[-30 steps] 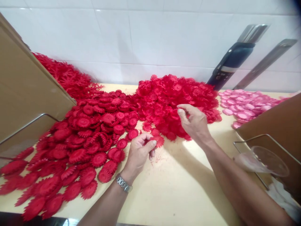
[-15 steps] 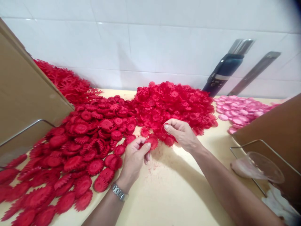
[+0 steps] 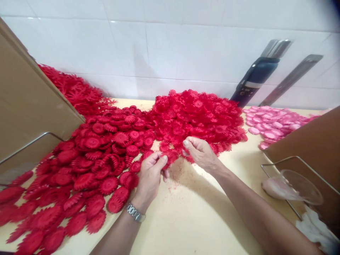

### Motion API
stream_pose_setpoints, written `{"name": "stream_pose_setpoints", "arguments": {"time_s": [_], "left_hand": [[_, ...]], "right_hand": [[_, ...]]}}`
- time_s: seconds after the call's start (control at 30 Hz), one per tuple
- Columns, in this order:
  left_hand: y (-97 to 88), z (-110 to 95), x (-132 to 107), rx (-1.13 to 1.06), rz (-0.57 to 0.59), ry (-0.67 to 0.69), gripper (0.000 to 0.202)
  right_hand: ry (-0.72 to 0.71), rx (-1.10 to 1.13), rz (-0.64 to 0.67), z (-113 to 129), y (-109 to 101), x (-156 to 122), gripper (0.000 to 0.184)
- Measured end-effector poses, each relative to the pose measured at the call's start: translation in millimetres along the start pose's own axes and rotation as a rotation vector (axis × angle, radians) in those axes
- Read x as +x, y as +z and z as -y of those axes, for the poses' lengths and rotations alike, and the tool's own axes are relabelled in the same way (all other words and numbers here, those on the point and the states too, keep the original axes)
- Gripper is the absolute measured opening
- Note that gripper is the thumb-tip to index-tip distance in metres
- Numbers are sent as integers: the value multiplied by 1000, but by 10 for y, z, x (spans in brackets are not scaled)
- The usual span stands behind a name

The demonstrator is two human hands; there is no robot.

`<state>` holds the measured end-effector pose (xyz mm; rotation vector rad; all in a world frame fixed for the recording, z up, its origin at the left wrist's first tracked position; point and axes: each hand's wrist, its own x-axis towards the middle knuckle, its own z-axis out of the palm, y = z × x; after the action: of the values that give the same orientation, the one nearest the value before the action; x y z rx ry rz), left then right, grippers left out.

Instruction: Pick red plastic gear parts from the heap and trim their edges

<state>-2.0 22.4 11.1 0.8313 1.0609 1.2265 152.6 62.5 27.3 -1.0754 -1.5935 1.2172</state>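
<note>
My left hand (image 3: 151, 177), with a metal watch on the wrist, pinches a red flower-shaped disc (image 3: 171, 158) with a toothed edge between thumb and fingers. To its right, my right hand (image 3: 204, 155) is closed in a pinch, thumb against forefinger, near that disc; whatever is between its fingertips is too small to make out. Behind both hands rises a heap of red toothed flower pieces (image 3: 199, 111). A spread of thicker red discs (image 3: 92, 166), many seemingly stacked, lies to the left of my left hand. Tiny red crumbs dot the pale tabletop (image 3: 183, 216) below my hands.
Cardboard panels stand at left (image 3: 32, 92) and right (image 3: 308, 152), each with a metal wire frame. Red spiky cutouts (image 3: 77, 92) lie at the back left, pink discs (image 3: 273, 122) at the right. A dark blue bottle (image 3: 256, 78) and a clear plastic cup (image 3: 289, 187) are also there.
My right hand has shifted slightly left and down, closer to the disc. The left hand keeps its pinch on the disc, and the whole view has tilted a little.
</note>
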Motion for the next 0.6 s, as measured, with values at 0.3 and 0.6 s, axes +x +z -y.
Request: {"name": "stream_pose_setpoints", "arguments": {"time_s": [0.3,0.6], "left_hand": [[23,47,-10,41,8,78,29],[17,47,22,-25,67,49,35]], "right_hand": [[44,144,287,44,209,-113,19],[62,165,75,38,146,-42,21]]}}
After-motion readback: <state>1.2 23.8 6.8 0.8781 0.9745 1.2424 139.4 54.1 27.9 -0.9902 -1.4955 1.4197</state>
